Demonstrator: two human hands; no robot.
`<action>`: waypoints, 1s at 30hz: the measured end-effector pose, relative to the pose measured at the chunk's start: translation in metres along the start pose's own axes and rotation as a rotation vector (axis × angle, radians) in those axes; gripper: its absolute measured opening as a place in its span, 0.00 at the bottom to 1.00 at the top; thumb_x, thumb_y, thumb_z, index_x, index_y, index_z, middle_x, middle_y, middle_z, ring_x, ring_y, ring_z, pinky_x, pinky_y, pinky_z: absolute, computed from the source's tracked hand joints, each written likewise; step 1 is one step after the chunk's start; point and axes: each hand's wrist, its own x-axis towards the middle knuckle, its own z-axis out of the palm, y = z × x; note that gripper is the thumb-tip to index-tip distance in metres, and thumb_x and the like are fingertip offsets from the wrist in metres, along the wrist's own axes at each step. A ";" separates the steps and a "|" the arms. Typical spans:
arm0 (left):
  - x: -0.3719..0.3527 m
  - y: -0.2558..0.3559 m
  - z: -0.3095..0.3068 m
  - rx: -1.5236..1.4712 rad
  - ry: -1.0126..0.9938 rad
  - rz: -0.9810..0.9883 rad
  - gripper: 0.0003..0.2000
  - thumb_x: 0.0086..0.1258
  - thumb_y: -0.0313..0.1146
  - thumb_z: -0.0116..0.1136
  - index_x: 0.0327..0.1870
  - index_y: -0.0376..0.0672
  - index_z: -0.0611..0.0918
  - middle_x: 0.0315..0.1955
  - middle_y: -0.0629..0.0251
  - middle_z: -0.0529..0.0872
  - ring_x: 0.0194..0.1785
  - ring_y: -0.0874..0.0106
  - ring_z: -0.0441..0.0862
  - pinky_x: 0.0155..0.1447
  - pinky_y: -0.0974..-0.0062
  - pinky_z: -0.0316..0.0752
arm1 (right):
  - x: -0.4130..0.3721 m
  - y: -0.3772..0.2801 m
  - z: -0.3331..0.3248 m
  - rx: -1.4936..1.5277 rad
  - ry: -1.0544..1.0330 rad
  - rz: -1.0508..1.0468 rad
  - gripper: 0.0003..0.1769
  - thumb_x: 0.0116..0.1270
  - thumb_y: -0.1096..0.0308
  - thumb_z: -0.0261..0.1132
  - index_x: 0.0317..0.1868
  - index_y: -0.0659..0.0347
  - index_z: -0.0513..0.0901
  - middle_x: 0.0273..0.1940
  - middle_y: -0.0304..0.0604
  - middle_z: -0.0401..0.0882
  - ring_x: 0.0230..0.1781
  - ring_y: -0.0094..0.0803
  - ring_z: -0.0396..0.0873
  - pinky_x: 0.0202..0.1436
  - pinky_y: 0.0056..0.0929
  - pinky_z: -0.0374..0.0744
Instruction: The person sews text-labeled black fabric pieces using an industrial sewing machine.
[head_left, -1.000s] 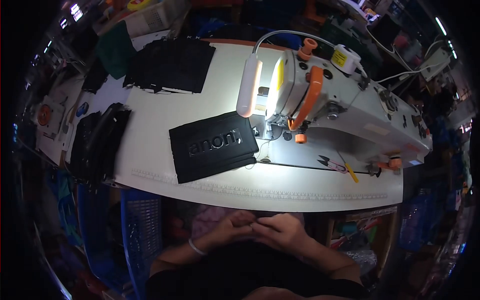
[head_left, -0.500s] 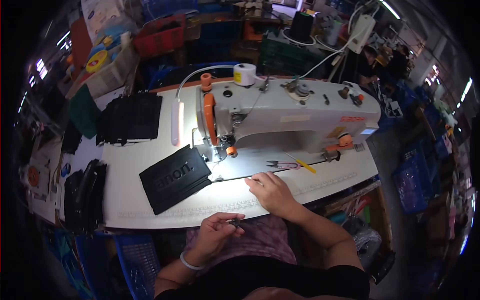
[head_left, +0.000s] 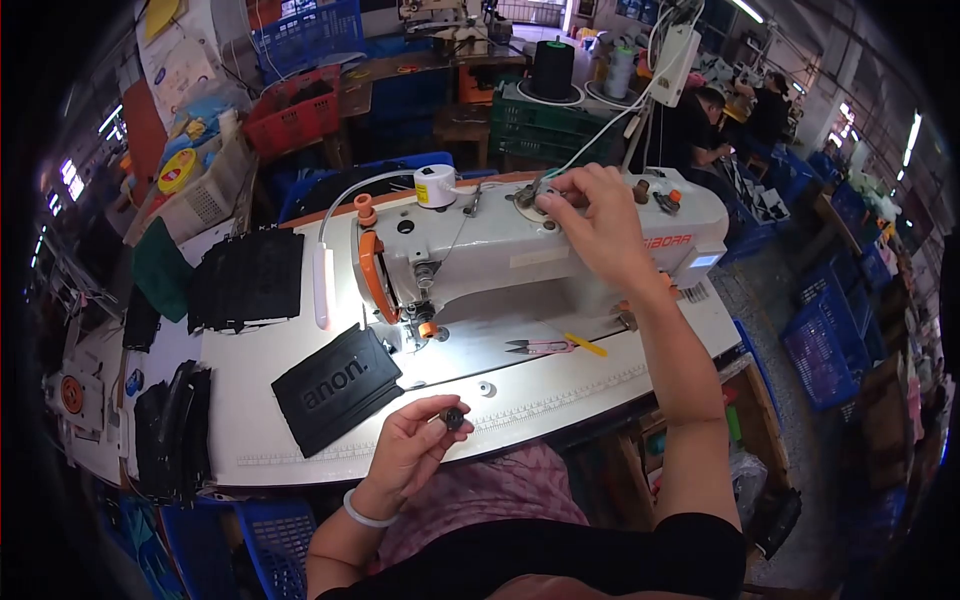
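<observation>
White tabletop [head_left: 240, 390], sewing machine [head_left: 485, 240]. Left hand [head_left: 408, 442] pinches dark part [head_left: 453, 419]; loose grip could drop it. Right hand [head_left: 606, 226] curled at machine top, hold unclear; bumped bobbin [head_left: 486, 389] might roll.

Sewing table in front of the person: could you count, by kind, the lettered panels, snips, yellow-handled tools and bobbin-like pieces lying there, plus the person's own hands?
Lettered black panel: 1
Snips: 1
Yellow-handled tool: 1
Small pale bobbin-like piece: 1
Hands, left hand and right hand: 2
Total: 6
</observation>
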 end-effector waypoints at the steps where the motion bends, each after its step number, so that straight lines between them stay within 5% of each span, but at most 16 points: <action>1: 0.004 0.005 0.007 -0.006 0.012 0.006 0.17 0.75 0.26 0.63 0.63 0.34 0.80 0.55 0.49 0.84 0.52 0.61 0.87 0.59 0.66 0.85 | 0.003 0.001 0.000 0.002 0.000 -0.001 0.09 0.68 0.69 0.70 0.45 0.63 0.87 0.36 0.41 0.79 0.39 0.35 0.76 0.45 0.31 0.75; 5: 0.026 0.021 0.028 0.114 -0.010 0.086 0.17 0.73 0.22 0.62 0.62 0.32 0.80 0.56 0.49 0.83 0.54 0.61 0.87 0.61 0.65 0.84 | -0.001 -0.002 -0.002 0.457 0.072 0.263 0.10 0.71 0.69 0.67 0.49 0.64 0.87 0.41 0.40 0.81 0.46 0.28 0.77 0.48 0.26 0.75; 8: 0.055 0.027 0.049 0.269 -0.088 0.314 0.16 0.73 0.18 0.61 0.61 0.29 0.80 0.53 0.53 0.84 0.55 0.64 0.87 0.62 0.67 0.84 | -0.036 -0.036 -0.007 0.543 -0.160 -0.033 0.13 0.73 0.68 0.66 0.55 0.62 0.87 0.44 0.40 0.81 0.48 0.26 0.77 0.49 0.25 0.75; 11: 0.083 0.029 0.073 0.323 -0.067 0.479 0.17 0.71 0.17 0.64 0.60 0.30 0.81 0.52 0.54 0.84 0.54 0.67 0.87 0.61 0.71 0.84 | -0.063 -0.047 -0.002 0.602 -0.256 -0.109 0.16 0.76 0.68 0.63 0.61 0.60 0.85 0.45 0.40 0.80 0.47 0.28 0.77 0.51 0.26 0.75; 15: 0.099 0.017 0.084 0.341 -0.077 0.609 0.17 0.68 0.17 0.68 0.57 0.32 0.82 0.50 0.57 0.84 0.51 0.72 0.86 0.58 0.76 0.84 | -0.077 -0.057 -0.009 0.733 -0.263 0.075 0.16 0.76 0.71 0.63 0.62 0.62 0.84 0.42 0.43 0.78 0.46 0.34 0.77 0.55 0.31 0.75; 20: 0.105 0.013 0.094 0.357 -0.060 0.633 0.14 0.67 0.19 0.70 0.52 0.34 0.83 0.49 0.61 0.84 0.47 0.76 0.85 0.53 0.81 0.82 | -0.090 -0.049 -0.009 0.677 -0.219 -0.033 0.18 0.80 0.67 0.59 0.66 0.61 0.82 0.47 0.40 0.78 0.48 0.29 0.75 0.52 0.26 0.74; 28: 0.124 0.000 0.088 0.542 -0.037 0.631 0.11 0.70 0.19 0.66 0.51 0.35 0.82 0.47 0.62 0.83 0.43 0.76 0.85 0.47 0.78 0.82 | -0.070 -0.007 -0.030 0.586 -0.320 0.140 0.11 0.73 0.67 0.68 0.46 0.69 0.88 0.30 0.33 0.75 0.32 0.22 0.73 0.38 0.21 0.73; 30: 0.128 0.003 0.091 0.534 -0.026 0.508 0.10 0.71 0.21 0.66 0.51 0.35 0.83 0.45 0.62 0.84 0.41 0.76 0.85 0.46 0.79 0.82 | -0.050 0.008 -0.040 0.531 -0.148 0.333 0.09 0.68 0.68 0.72 0.36 0.68 0.86 0.24 0.31 0.73 0.25 0.20 0.69 0.31 0.22 0.69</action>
